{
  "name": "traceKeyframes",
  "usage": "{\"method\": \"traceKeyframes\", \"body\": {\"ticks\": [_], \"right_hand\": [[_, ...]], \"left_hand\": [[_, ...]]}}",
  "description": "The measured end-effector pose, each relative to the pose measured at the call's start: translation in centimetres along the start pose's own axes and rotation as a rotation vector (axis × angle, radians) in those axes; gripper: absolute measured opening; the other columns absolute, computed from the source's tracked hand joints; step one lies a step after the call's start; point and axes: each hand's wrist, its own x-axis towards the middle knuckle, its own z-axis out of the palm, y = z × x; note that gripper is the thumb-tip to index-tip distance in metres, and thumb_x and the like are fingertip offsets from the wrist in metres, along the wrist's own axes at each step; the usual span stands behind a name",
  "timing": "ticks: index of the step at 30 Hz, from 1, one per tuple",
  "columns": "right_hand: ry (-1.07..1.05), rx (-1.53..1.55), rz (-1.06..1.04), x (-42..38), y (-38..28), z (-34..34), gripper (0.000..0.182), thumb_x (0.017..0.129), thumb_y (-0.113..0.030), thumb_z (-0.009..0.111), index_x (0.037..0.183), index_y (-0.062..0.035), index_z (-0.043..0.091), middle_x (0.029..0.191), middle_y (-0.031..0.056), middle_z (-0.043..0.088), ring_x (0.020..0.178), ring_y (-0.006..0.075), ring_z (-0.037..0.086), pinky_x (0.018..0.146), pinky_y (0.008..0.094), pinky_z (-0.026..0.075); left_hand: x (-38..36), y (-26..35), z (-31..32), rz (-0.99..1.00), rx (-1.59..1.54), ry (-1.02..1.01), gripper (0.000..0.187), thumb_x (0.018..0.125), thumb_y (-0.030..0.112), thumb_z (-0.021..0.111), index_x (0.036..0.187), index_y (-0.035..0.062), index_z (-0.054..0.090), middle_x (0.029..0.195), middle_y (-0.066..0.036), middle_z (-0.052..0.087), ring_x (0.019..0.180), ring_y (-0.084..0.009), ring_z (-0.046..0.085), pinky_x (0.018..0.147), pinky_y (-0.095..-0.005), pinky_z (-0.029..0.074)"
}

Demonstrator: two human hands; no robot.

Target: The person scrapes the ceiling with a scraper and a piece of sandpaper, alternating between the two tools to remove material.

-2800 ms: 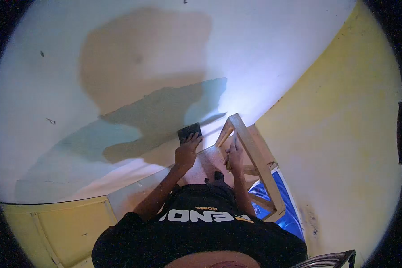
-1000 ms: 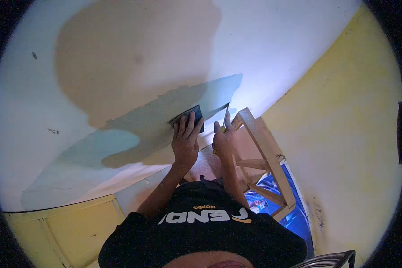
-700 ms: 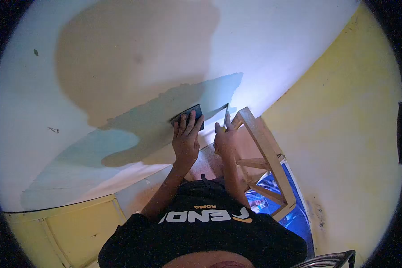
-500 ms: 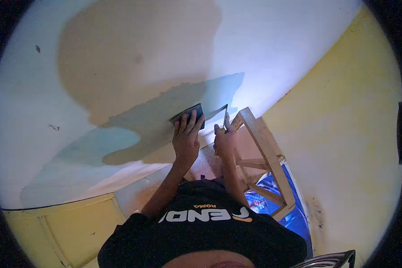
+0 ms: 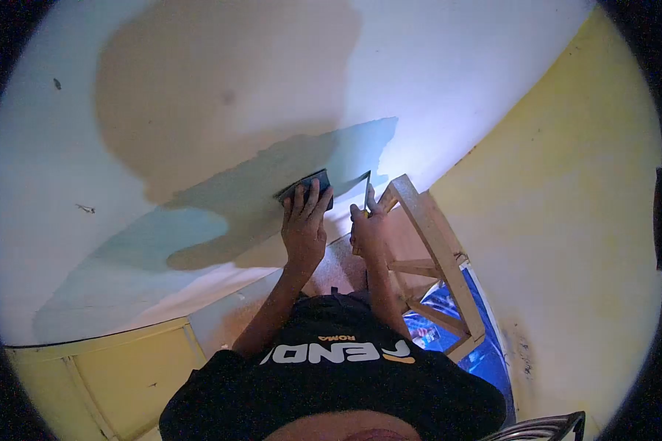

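Note:
My left hand (image 5: 304, 234) presses a dark flat rectangular plate (image 5: 319, 188), perhaps a putty spreader, against the pale surface (image 5: 434, 66), its fingers stretched along the plate's back. My right hand (image 5: 369, 229) is closed around a putty knife (image 5: 368, 192), whose thin blade shows nearly edge-on and points upward. The knife sits just right of the plate, apart from it. Around both tools lies a greenish-grey patch (image 5: 265, 176) with a ragged upper edge, partly under my shadow. The knife's handle is mostly hidden in my fingers.
Close to my right hand stands a wooden frame (image 5: 438, 253) with crosspieces, like a ladder or trestle. Blue shiny sheeting (image 5: 478, 367) lies below it. A yellowish wall (image 5: 566, 220) rises on the right. Yellow panels (image 5: 136, 375) are at lower left.
Both hands and their tools appear slightly further left, along with a small shift of the whole view. The grips look the same.

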Motion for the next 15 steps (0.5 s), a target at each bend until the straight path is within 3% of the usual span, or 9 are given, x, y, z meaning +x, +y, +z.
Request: {"method": "traceKeyframes", "body": {"ticks": [5,9,11,15], "right_hand": [[0.006,-0.033,-0.035,-1.5,-3.0,0.2,0.065,0.086,-0.006,0.067,0.148,-0.0028,0.047,0.061,-0.0058,0.043,0.052,0.006,0.038,0.046,0.0264,0.034],[0.009,-0.162,-0.077,0.1,-1.5,0.2,0.067,0.09,-0.011,0.064,0.152,-0.0042,0.04,0.077,0.0053,0.062,0.06,0.013,0.057,0.05,0.0291,0.047],[0.014,-0.085,0.021,0.3,-2.4,0.0,0.066,0.09,-0.009,0.064,0.151,-0.0027,0.041,0.078,0.0048,0.063,0.062,0.0126,0.057,0.052,0.0289,0.048],[0.052,-0.034,-0.104,0.6,-1.0,0.2,0.064,0.085,-0.003,0.067,0.145,0.0038,0.048,0.074,0.0031,0.061,0.056,0.0097,0.05,0.05,0.0235,0.042]], "left_hand": [[-0.2,0.1,-0.1,-0.008,-0.024,0.011,0.058,0.087,0.003,0.054,0.143,0.0179,0.056,0.155,-0.008,0.044,0.139,-0.0388,0.043,0.117,-0.0564,0.027],[-0.2,-0.2,0.0,0.001,-0.013,0.023,0.06,0.085,0.002,0.055,0.142,0.0174,0.056,0.156,-0.008,0.044,0.14,-0.0387,0.042,0.117,-0.0565,0.027],[-0.3,0.0,-0.4,-0.007,-0.026,0.008,0.06,0.084,0.001,0.055,0.142,0.0171,0.057,0.156,-0.008,0.044,0.141,-0.0385,0.041,0.117,-0.0567,0.026],[0.1,-0.1,-0.4,0.003,-0.06,0.017,0.061,0.083,0.001,0.054,0.142,0.0164,0.057,0.156,-0.009,0.044,0.143,-0.0384,0.039,0.117,-0.0575,0.026]]}}
